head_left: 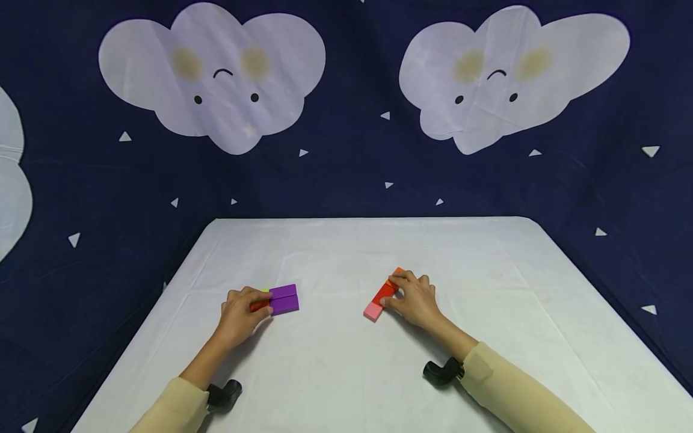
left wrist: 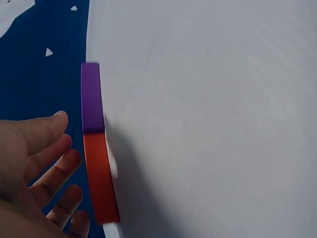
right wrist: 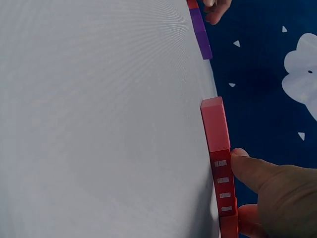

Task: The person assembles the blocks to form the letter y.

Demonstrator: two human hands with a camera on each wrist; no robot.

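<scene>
Left hand (head_left: 238, 313) is hovering loose-fingered, gripping nothing, over the orange-red block (left wrist: 101, 178) and yellow-green block (head_left: 264, 290); purple blocks (head_left: 284, 300) are sitting at its 3 o'clock. Group's at table-centre 10 o'clock. At 1 o'clock, right hand (head_left: 415, 300) is resting thumb on red block (right wrist: 221, 183), finger on orange block (head_left: 398, 270), probably steadying the row; pinch, can't tell. Pink block (head_left: 373, 311) is ending it at 7 o'clock. White cloth (head_left: 330, 349) is giving sliding room between groups; table edge (head_left: 368, 220) is running well off at 12.

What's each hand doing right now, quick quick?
Left hand: open, by the orange-red block.
Right hand: thumb at the red block; can't tell if it's holding it.
</scene>
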